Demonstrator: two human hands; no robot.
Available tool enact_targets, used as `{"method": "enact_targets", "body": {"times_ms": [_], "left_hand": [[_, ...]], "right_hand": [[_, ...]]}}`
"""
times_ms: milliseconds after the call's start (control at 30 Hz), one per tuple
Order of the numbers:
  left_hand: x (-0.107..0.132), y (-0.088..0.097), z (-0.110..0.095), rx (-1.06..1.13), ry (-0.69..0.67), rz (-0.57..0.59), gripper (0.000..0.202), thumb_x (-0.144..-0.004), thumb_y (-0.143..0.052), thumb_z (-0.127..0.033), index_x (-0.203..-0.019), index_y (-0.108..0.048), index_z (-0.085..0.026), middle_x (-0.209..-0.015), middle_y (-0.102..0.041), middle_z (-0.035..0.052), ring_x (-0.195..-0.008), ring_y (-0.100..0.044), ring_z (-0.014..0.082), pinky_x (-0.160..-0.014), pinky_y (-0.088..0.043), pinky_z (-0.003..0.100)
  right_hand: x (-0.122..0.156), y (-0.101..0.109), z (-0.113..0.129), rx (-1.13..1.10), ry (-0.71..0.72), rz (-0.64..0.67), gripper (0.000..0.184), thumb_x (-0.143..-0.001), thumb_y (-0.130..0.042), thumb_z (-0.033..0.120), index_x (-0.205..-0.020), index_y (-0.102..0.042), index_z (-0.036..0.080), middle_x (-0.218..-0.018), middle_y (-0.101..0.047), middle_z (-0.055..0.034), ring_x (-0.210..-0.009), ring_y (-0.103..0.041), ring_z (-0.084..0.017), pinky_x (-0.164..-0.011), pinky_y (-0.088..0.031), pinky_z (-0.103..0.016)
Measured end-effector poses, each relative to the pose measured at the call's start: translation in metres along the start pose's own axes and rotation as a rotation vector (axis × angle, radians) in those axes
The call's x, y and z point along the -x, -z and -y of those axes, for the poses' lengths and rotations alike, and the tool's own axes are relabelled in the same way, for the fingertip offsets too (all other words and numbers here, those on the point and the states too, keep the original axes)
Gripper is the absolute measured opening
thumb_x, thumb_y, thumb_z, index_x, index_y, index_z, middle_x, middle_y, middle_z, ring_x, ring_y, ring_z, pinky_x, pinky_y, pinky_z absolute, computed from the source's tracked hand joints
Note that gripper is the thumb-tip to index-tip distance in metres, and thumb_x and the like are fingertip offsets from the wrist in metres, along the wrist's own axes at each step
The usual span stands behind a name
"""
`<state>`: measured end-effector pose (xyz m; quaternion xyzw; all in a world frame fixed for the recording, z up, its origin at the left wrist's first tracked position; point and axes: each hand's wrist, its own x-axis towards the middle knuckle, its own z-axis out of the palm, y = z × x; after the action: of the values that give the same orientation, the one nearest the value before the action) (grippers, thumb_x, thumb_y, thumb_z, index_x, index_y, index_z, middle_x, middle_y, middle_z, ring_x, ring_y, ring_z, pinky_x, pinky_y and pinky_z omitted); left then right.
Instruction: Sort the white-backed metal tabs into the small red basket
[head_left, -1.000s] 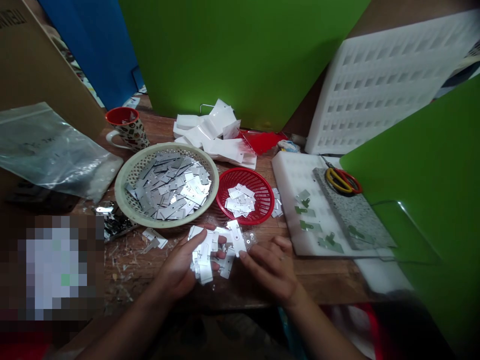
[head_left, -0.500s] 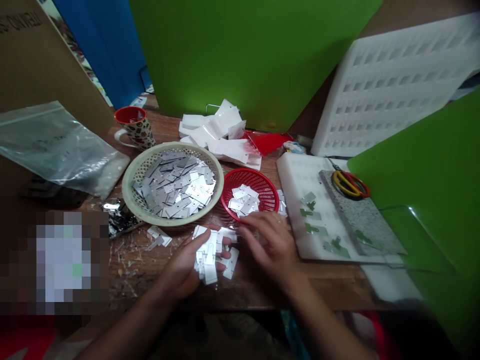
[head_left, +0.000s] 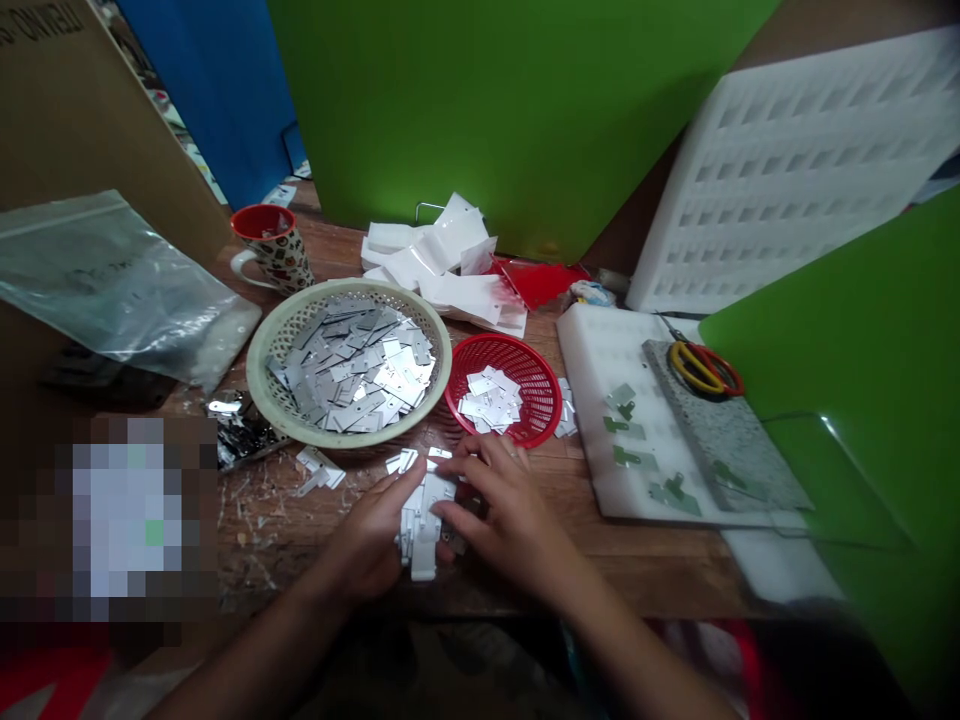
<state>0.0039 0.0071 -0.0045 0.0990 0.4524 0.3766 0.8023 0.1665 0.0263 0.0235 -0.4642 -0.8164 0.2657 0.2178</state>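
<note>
Near the table's front edge, my left hand (head_left: 373, 535) is closed round several flat metal plates (head_left: 425, 520), thumb on top. My right hand (head_left: 504, 500) reaches in from the right, its thumb and fingers at the right side of those plates; whether it grips one is hard to make out. Just beyond my hands stands a red plastic basket (head_left: 541, 400) with a small pile of similar plates (head_left: 491, 398). Left of it, a larger cream basket (head_left: 262, 395) holds a big heap of metal plates (head_left: 360, 370).
A patterned mug (head_left: 281, 255) and white paper strips (head_left: 450, 255) stand behind the baskets. On the right lies a white foam block (head_left: 600, 400) with several plates, a grey slab (head_left: 720, 430) and scissors (head_left: 701, 370). A plastic bag (head_left: 120, 290) is at left; loose plates (head_left: 319, 470) lie nearby.
My right hand has moved left from beside the red basket to the plates in my left hand. The view has shifted slightly.
</note>
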Motion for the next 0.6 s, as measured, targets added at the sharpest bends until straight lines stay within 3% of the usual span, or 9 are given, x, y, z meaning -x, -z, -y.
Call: {"method": "enact_targets", "body": {"times_ms": [67, 133, 233, 367, 500, 600], "left_hand": [[-0.0003, 0.001, 0.0003, -0.001, 0.009, 0.008, 0.042, -0.085, -0.059, -0.045, -0.113, -0.061, -0.015, -0.08, -0.072, 0.0082, -0.045, -0.064, 0.0172, -0.042, -0.053, 0.028], [-0.0005, 0.001, 0.0002, -0.002, 0.009, 0.014, 0.041, -0.085, -0.059, -0.045, -0.113, -0.061, -0.015, -0.08, -0.072, 0.0078, -0.045, -0.063, 0.017, -0.041, -0.053, 0.028], [-0.0007, -0.0003, 0.0003, 0.005, 0.002, 0.013, 0.041, -0.084, -0.061, -0.042, -0.114, -0.06, -0.014, -0.08, -0.072, 0.0081, -0.044, -0.062, 0.0162, -0.041, -0.052, 0.027], [-0.0001, -0.0027, 0.0005, 0.028, -0.013, 0.011, 0.041, -0.084, -0.061, -0.041, -0.115, -0.06, -0.014, -0.078, -0.072, 0.0091, -0.047, -0.062, 0.0166, -0.042, -0.052, 0.027], [0.0008, -0.0041, -0.0005, 0.026, -0.022, 0.009, 0.034, -0.085, -0.061, -0.037, -0.111, -0.063, -0.015, -0.076, -0.072, 0.0077, -0.046, -0.062, 0.017, -0.042, -0.052, 0.029], [-0.0004, -0.0038, -0.002, 0.031, -0.031, 0.0, 0.029, -0.086, -0.06, -0.034, -0.107, -0.064, -0.014, -0.076, -0.072, 0.0076, -0.048, -0.062, 0.017, -0.043, -0.052, 0.029]], "right_hand": [[0.001, -0.0001, 0.0004, -0.054, -0.025, 0.001, 0.019, -0.084, -0.065, 0.021, -0.103, -0.063, 0.022, -0.108, -0.057, -0.0066, -0.099, -0.053, -0.023, -0.088, -0.042, -0.041], [0.0014, 0.0012, 0.0012, -0.079, -0.047, 0.028, 0.028, -0.083, -0.066, 0.019, -0.111, -0.06, 0.023, -0.108, -0.056, -0.0062, -0.099, -0.053, -0.023, -0.089, -0.042, -0.041], [0.0013, 0.0048, 0.003, -0.053, -0.042, 0.091, 0.046, -0.082, -0.069, 0.028, -0.125, -0.053, 0.026, -0.114, -0.053, -0.0073, -0.103, -0.051, -0.025, -0.091, -0.042, -0.043], [0.0005, 0.006, 0.0043, 0.012, -0.013, 0.11, 0.055, -0.074, -0.076, 0.039, -0.124, -0.054, 0.027, -0.119, -0.051, -0.0085, -0.107, -0.048, -0.029, -0.091, -0.041, -0.046], [-0.0002, 0.0036, 0.0048, -0.043, -0.037, 0.09, 0.048, -0.073, -0.078, 0.031, -0.115, -0.056, 0.023, -0.11, -0.055, -0.0075, -0.1, -0.05, -0.026, -0.086, -0.043, -0.042], [0.0026, 0.0086, 0.0073, -0.165, -0.056, 0.042, 0.024, -0.078, -0.073, 0.02, -0.097, -0.058, 0.021, -0.095, -0.058, -0.0036, -0.092, -0.053, -0.021, -0.079, -0.045, -0.034]]}}
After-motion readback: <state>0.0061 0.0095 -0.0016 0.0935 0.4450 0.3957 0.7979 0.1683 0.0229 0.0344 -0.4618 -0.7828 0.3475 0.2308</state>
